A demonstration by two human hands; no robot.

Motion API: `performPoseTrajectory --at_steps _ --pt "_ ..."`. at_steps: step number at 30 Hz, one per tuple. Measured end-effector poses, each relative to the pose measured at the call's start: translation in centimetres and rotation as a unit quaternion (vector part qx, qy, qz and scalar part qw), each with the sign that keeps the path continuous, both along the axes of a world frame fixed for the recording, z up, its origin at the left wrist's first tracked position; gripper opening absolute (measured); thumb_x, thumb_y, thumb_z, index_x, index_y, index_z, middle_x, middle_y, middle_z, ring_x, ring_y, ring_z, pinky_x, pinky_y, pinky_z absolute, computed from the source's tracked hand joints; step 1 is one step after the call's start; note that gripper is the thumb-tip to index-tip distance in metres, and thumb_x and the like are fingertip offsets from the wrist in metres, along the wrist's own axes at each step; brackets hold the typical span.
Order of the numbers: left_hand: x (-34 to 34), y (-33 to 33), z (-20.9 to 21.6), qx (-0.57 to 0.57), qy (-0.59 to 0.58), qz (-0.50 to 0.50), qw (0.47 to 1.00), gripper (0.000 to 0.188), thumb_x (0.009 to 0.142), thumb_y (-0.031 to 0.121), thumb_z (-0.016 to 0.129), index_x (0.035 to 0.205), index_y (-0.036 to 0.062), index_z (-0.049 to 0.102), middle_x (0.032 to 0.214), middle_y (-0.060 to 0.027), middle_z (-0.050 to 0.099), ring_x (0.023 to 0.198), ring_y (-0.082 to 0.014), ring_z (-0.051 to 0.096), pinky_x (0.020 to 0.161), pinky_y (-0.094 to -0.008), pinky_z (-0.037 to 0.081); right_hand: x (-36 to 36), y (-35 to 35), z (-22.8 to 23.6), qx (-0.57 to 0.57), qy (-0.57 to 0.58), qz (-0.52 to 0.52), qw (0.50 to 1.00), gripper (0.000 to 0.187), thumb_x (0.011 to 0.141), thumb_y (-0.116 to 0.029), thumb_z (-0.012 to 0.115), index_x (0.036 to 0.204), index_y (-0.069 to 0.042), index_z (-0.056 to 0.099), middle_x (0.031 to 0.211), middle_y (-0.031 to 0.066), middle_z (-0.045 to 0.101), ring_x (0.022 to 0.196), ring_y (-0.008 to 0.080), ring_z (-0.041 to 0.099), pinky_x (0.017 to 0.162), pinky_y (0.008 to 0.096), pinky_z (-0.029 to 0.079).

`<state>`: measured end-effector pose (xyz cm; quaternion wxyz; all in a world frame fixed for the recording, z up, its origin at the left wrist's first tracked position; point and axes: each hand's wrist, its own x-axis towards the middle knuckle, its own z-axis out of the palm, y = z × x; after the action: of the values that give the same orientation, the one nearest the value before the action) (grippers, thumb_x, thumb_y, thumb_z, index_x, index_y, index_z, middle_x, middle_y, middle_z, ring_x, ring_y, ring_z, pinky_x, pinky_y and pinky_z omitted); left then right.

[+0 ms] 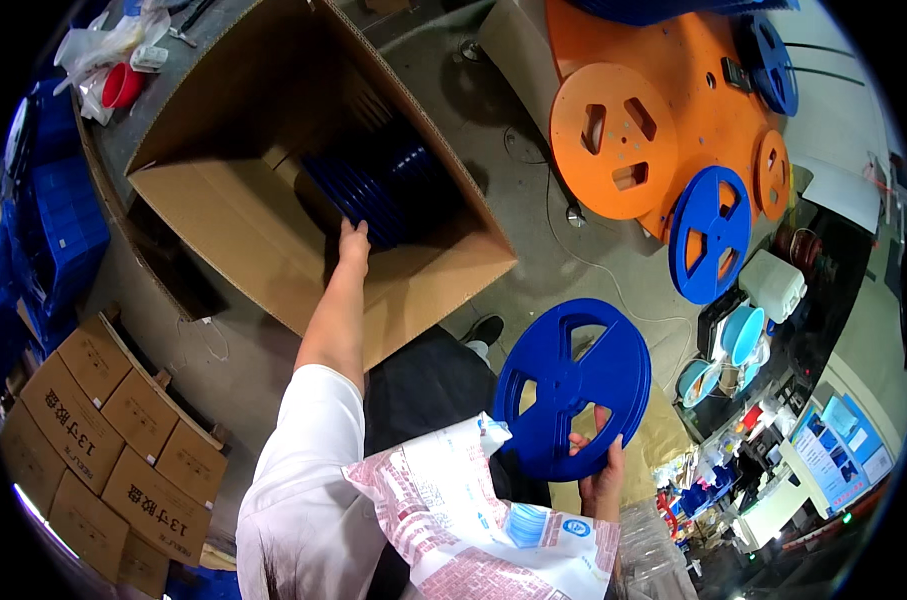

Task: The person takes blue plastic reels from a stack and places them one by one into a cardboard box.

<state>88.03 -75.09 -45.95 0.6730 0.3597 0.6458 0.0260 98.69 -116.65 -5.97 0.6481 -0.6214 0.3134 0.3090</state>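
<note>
Deep in a large open cardboard box (423,300), several blue plastic reels (358,190) stand side by side. My left hand (353,243) reaches in, its fingers closed on the rim of the nearest reel; the fingertips are partly hidden. To the right, my right hand (601,475) grips the lower edge of another blue reel (568,385), with fingers showing through one of its cut-outs. A crumpled white plastic bag with red and blue print (463,510) lies across my front and covers much of my right forearm.
An orange table (698,60) at the upper right bears an orange disc (613,140) and a blue reel (711,235) at its edge. Closed cartons (103,430) are stacked at the lower left, below blue crates (63,215). A thin cable (613,275) crosses the floor.
</note>
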Motion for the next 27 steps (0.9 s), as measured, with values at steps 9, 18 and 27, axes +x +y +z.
performPoseTrajectory --at_steps 9,18,27 --pt "-1.7 -3.0 14.8 0.136 -0.08 -0.177 0.971 0.053 0.092 0.008 0.055 0.142 0.0039 0.036 0.14 -0.0183 0.045 0.128 -0.0246 0.045 0.105 -0.0327 0.036 0.3 -2.6 4.6 0.144 -0.029 -0.114 0.983 0.043 0.096 -0.052 0.036 0.11 -0.016 0.057 0.147 0.0184 0.034 0.064 0.0249 0.062 0.05 0.0324 0.049" --pt "-3.2 -12.4 43.9 0.603 -0.189 -0.611 0.477 0.067 0.071 0.009 0.072 0.131 0.0306 0.05 0.147 -0.008 0.037 0.139 -0.0296 0.03 0.114 -0.0489 0.022 4.1 -3.9 7.4 0.479 -0.03 -0.049 0.876 0.043 0.097 -0.047 0.041 0.106 -0.007 0.056 0.15 0.0203 0.028 0.055 0.0131 0.049 0.05 0.0269 0.039" --pt "-5.4 -15.9 47.3 0.721 -0.153 -0.528 0.422 0.032 0.083 0.01 0.055 0.115 0.0149 0.061 0.133 -0.0142 0.053 0.127 -0.0327 0.047 0.104 -0.0443 0.042 5.2 -3.9 8.3 0.551 -0.012 0.027 0.834 0.05 0.096 -0.051 0.042 0.111 -0.006 0.056 0.151 0.0233 0.023 0.057 0.0104 0.048 0.052 0.0247 0.038"
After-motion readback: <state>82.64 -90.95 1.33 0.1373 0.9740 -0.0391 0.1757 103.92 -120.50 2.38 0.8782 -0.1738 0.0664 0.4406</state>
